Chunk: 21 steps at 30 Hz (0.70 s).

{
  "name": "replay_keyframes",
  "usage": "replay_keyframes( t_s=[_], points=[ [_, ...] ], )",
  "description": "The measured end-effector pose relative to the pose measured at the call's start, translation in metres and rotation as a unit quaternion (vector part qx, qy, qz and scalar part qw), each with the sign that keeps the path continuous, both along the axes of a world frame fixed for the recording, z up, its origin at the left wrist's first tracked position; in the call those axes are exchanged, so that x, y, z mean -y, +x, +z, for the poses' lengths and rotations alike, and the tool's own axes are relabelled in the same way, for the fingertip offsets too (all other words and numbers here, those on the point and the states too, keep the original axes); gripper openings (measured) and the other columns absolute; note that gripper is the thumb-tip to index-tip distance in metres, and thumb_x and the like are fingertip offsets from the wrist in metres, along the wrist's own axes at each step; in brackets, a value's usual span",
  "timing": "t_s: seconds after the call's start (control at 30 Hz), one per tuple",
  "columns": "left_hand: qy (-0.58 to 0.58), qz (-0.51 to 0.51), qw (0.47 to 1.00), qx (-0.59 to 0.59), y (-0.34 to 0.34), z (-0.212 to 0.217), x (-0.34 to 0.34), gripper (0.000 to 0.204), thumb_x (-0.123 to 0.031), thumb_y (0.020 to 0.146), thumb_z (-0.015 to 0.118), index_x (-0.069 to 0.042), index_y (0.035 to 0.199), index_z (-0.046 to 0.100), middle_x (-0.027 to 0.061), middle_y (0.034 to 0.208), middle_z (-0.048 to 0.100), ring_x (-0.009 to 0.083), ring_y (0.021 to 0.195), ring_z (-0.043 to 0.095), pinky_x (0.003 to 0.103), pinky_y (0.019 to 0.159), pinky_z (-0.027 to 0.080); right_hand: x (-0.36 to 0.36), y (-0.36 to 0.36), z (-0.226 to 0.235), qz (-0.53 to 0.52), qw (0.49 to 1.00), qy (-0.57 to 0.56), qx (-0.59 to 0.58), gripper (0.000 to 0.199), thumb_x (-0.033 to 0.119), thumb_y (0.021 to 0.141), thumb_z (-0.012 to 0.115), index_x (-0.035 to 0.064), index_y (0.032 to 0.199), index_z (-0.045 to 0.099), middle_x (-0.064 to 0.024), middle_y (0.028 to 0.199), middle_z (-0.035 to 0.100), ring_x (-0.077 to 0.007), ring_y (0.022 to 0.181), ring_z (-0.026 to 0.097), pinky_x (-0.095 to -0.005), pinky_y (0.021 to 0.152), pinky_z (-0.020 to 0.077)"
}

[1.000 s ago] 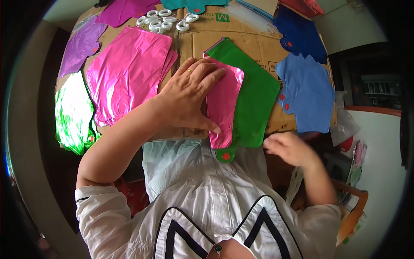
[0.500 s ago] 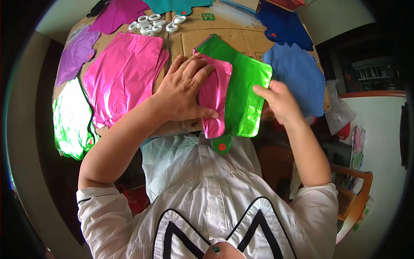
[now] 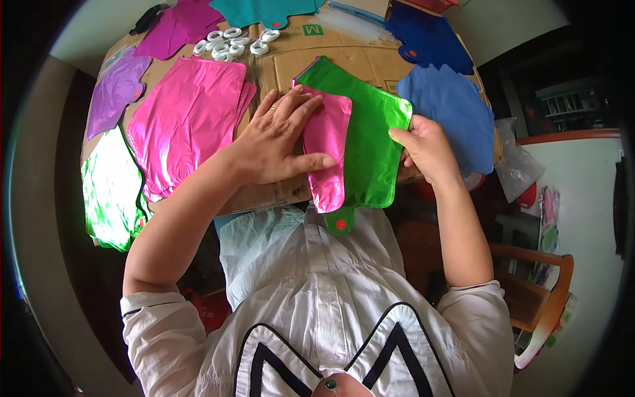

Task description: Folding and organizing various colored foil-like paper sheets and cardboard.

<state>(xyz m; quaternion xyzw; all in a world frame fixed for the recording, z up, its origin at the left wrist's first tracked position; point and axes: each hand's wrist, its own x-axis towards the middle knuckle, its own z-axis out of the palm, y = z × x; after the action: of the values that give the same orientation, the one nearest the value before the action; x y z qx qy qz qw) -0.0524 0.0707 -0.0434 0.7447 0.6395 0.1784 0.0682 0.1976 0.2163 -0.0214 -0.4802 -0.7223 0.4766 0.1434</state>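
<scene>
A flat green foil balloon lies at the near edge of the cardboard, its tab with a red dot hanging over my lap. A pink foil layer covers its left part. My left hand rests on that pink layer, fingers stretched out and thumb spread toward its right edge. At the right edge of the green foil, my right hand pinches it between thumb and fingers. Some of the right fingertips are hidden behind the foil.
Left of my hands lie a stack of pink foil sheets, shiny green foil and purple foil. White ribbon rolls sit farther back. Light blue foil and dark blue foil are on the right, near a wooden chair.
My right thumb and fingers have closed more on the green foil's edge, nearer its upper corner. My left hand has flattened a little on the pink layer. The view has shifted slightly.
</scene>
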Motion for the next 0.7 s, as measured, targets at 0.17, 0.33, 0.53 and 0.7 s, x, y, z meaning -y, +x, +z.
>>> replay_keyframes(
  t_s=[0.17,0.33,0.53,0.7],
  points=[
    [-0.036,-0.012,0.999,0.040,-0.011,0.004,0.000,0.064,-0.046,0.098,0.043,-0.003,0.145,0.034,0.0201,0.144,0.039,0.0338,0.140,0.031,0.046,0.117,0.020,0.043,0.003,0.021,0.049,0.899,0.425,0.094,0.025,0.016,0.081,0.071,-0.0011,0.097,0.061,-0.0174,0.083,0.067,-0.0284,0.070,0.066,-0.0396,0.063,0.0514],
    [-0.041,-0.072,0.996,0.026,-0.019,0.012,-0.003,0.055,-0.027,0.097,0.046,-0.003,0.145,0.034,0.0192,0.143,0.038,0.0343,0.139,0.031,0.043,0.115,0.024,0.069,0.005,0.017,0.096,0.964,-0.207,-0.136,0.049,0.019,0.091,0.065,-0.0075,0.129,0.050,-0.0141,0.118,0.061,-0.0212,0.102,0.064,-0.0321,0.089,0.0505],
    [-0.048,-0.073,0.996,0.019,-0.019,0.013,-0.004,0.055,-0.024,0.097,0.047,-0.006,0.147,0.033,0.0181,0.144,0.038,0.0348,0.138,0.033,0.043,0.115,0.025,0.078,-0.040,0.030,0.029,0.882,-0.450,-0.139,0.035,0.028,0.090,0.068,0.0006,0.110,0.061,-0.0091,0.101,0.067,-0.0203,0.090,0.067,-0.0362,0.081,0.0544],
    [-0.032,-0.074,0.997,0.010,-0.023,0.004,-0.005,0.054,-0.025,0.097,0.046,-0.011,0.148,0.034,0.0178,0.145,0.037,0.0342,0.138,0.033,0.045,0.115,0.025,0.074,-0.071,0.025,0.015,0.914,-0.397,-0.086,0.026,0.023,0.088,0.070,0.0014,0.101,0.064,-0.0090,0.089,0.069,-0.0186,0.078,0.068,-0.0346,0.070,0.0567]
  ],
)
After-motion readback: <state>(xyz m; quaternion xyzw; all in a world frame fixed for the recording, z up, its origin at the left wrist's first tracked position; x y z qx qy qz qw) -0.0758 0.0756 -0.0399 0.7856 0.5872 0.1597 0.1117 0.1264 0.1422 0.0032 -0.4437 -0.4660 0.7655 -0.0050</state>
